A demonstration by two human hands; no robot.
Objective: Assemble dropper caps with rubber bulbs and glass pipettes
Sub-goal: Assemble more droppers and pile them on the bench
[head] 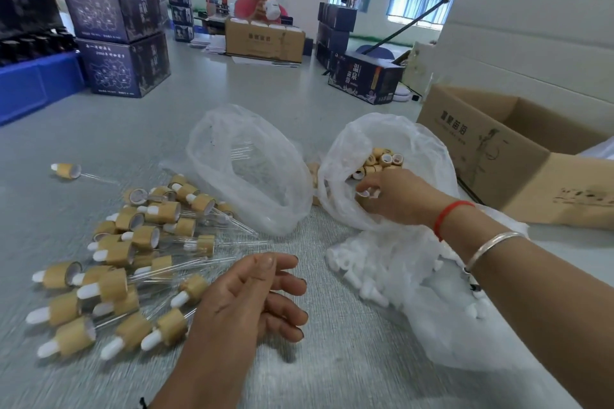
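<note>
Right grip (387, 197) reaches into the mouth of a thin plastic bag (408, 139), fingers curled down among the loose bamboo caps (382, 161) and pinching something white and tan at the fingertips; motion blur hides what exactly it is. More caps lie heaped just beyond the knuckles, deeper in the same bag. On that wrist sit a red string (448, 214) and, further up the forearm, a silver bangle (491, 246).

Below the right forearm, on the near side, a second plastic bag lies spread open with a heap of white rubber bulbs (368, 276) spilling from it onto the desk (332, 359).

Left grip (252, 295) hovers low over the desk, well apart from the right one, fingers loosely bent and spread, holding nothing. Just to its left lies a scattered pile of finished droppers (133, 259), each a bamboo collar with a white bulb at one end and a clear glass pipette at the other, lying flat and crossing one another. One lone dropper (66, 170) lies apart, beyond the pile.

Between the two grips and further out, a third clear bag (239, 159) stands open with a few glass pipettes (241, 151) showing inside.

To the right of the right grip stands an open cardboard box (498, 149).
</note>
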